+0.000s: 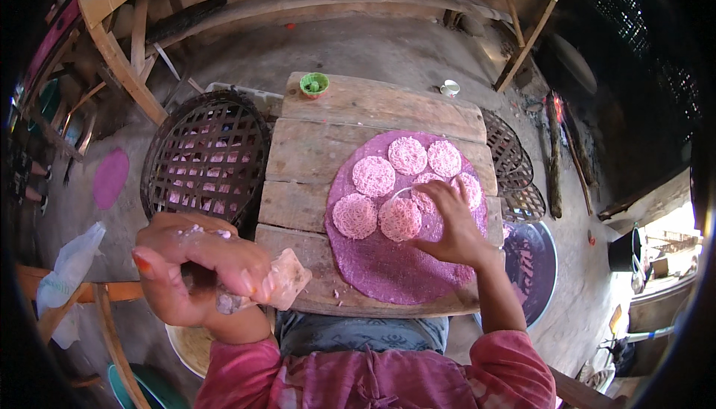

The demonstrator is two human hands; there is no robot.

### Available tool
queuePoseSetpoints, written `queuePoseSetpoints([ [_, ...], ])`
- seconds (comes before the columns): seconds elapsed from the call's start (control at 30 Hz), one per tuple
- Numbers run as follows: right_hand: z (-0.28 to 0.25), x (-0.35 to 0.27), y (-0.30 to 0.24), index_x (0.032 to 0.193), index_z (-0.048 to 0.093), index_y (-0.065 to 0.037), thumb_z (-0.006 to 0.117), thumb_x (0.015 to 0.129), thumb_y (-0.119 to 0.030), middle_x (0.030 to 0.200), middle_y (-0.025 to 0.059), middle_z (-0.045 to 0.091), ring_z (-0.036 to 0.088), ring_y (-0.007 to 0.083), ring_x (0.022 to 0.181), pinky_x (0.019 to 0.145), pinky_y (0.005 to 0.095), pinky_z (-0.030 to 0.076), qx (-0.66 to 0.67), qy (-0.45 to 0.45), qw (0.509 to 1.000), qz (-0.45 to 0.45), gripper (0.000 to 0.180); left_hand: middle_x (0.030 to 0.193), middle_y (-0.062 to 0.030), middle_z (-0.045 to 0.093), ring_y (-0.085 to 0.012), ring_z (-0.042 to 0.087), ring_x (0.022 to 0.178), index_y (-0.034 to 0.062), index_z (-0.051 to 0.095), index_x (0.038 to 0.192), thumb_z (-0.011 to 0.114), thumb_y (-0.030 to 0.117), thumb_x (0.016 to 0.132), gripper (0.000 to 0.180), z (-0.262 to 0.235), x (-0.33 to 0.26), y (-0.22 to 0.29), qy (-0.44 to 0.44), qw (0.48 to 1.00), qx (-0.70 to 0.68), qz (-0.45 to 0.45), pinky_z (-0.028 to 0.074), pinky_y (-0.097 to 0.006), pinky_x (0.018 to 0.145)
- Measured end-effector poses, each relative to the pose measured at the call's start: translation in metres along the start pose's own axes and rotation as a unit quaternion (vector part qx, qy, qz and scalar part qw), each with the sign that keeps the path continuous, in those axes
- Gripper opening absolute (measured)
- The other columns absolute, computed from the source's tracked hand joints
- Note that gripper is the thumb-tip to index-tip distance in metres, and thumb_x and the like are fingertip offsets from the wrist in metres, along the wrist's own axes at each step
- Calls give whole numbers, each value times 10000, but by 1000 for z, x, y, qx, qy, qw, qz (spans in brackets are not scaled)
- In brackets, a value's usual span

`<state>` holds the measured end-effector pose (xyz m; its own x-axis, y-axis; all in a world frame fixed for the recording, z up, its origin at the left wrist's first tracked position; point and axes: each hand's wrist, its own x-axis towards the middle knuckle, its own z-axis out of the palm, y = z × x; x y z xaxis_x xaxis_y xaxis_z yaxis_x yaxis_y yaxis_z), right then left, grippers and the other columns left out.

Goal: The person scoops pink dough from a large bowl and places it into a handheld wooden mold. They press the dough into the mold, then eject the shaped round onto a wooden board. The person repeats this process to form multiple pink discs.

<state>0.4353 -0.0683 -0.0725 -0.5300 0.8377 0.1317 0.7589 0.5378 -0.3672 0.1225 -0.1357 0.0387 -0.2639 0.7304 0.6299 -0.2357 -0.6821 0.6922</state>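
From where I watch, the frame's rim is black and bent, so the upper right corner and both side edges are lost to me, and the clutter at far left is too dark to name. The basket at centre left shows pale pink pieces through its lattice, but I cannot make out what they are. A second basket at right is half hidden behind the table, and a dark round tray at lower right is cut off by the right forearm. The right hand, at centre right, rests palm down on the purple mat, fingers loosely spread and bent, fingertips touching the pink noodle discs near the mat's middle; something thin and pale curves by the fingertips, though I cannot tell what. The discs lie in a ring on the upper half of the mat, several touching each other, one partly covered by the fingers. That forearm runs down and right to a pink sleeve at the bottom edge. The left hand, at lower left and close to the lens, is curled tight around a pale press, whose square end juts right over the table's near edge; the rest is buried in the fist. Bits of dough cling to the knuckles. A small green cup sits at the table's far edge.
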Motion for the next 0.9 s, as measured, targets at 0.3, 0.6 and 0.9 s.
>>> queuePoseSetpoints([
  [0.3, -57, -194, 114, 932, 686, 6, 538, 982, -224, 1335, 229, 555, 586, 271, 1142, 956, 405, 430, 2, 497, 828, 259, 278, 482, -140, 552, -234, 527, 347, 37, 539, 647, 204, 499, 1040, 693, -26, 5, -2, -114, 993, 40, 12, 483, -338, 352],
  [0.6, 81, -357, 180, 911, 607, 22, 497, 887, -75, 784, 184, 650, 602, 355, 716, 708, 432, 470, -67, 313, 794, 517, 149, 506, -130, 544, -222, 540, 400, 39, 538, 651, 217, 497, 1041, 682, -3, 8, -7, -131, 991, 4, -35, 490, -330, 407],
  [0.9, 59, -307, 120, 960, 668, 21, 566, 878, -120, 781, 192, 673, 645, 292, 727, 653, 395, 477, 86, 141, 817, 553, 193, 495, -121, 518, -201, 494, 379, 33, 520, 660, 241, 461, 1049, 643, -4, 12, -11, -110, 992, -29, -59, 464, -303, 391],
])
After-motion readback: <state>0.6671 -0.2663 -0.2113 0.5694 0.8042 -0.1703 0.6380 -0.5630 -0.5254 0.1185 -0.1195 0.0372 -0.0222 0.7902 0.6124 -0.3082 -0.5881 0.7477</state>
